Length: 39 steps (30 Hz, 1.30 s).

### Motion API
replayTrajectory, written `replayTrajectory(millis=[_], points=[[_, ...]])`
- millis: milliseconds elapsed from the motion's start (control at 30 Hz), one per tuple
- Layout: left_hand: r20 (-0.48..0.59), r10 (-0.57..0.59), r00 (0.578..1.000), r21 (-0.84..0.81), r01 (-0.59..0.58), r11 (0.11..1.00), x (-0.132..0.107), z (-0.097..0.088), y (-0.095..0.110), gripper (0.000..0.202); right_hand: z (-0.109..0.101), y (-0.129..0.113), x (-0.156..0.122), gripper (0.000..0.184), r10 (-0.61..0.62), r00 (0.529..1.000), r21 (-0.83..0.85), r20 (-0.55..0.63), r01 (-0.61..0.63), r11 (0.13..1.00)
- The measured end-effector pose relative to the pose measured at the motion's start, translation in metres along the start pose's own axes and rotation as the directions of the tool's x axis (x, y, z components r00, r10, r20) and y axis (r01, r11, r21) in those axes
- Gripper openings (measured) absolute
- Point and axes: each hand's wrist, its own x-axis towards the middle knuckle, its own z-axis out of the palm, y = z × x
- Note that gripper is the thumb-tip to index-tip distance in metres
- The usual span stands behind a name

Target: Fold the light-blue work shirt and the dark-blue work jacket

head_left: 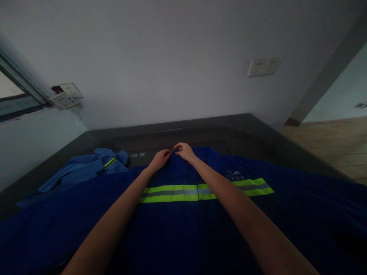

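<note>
A dark blue work shirt [183, 221] with a yellow-and-grey reflective band across the chest lies spread out flat on a dark table [218, 130]. Both my arms reach forward over it. My left hand [159, 158] and my right hand [184, 151] meet at the shirt's collar at its far end. Each hand is closed in a pinch on the collar fabric, fingertips almost touching each other.
A second, lighter blue garment [83, 168] with a reflective strip lies crumpled at the table's back left. White wall behind carries sockets [264, 66] on the right and more sockets [65, 96] near a window on the left. Wooden floor [332, 141] lies to the right.
</note>
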Motion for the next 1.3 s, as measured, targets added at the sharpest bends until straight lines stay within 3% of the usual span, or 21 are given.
replayTrajectory(millis=[367,567,767,867,1067,1300], points=[[-0.066,0.030,0.997,-0.036,-0.033,0.999,0.000,0.013,-0.006,0.027,-0.004,0.005,0.007,0.042,-0.059,0.996,-0.073,0.074,0.065,0.995],[-0.258,0.006,0.966,0.142,0.031,0.989,-0.009,0.004,0.011,0.021,-0.018,0.003,0.012,0.031,-0.185,0.975,-0.212,0.123,0.208,0.955],[-0.066,-0.215,0.974,0.204,0.224,0.953,-0.003,0.000,0.054,0.037,-0.031,0.003,0.022,0.029,-0.223,0.955,-0.302,0.196,0.275,0.913],[-0.065,-0.268,0.961,0.238,0.276,0.931,0.003,0.007,0.067,0.040,-0.037,0.004,0.024,0.030,-0.224,0.952,-0.332,0.207,0.283,0.900],[-0.145,-0.240,0.960,0.271,0.272,0.923,0.001,0.013,0.070,0.032,-0.037,0.001,0.022,0.029,-0.349,0.883,-0.332,0.314,0.446,0.831],[-0.164,-0.201,0.966,0.254,0.238,0.937,-0.004,0.008,0.065,0.025,-0.033,-0.005,0.020,0.024,-0.402,0.848,-0.442,0.345,0.525,0.727]])
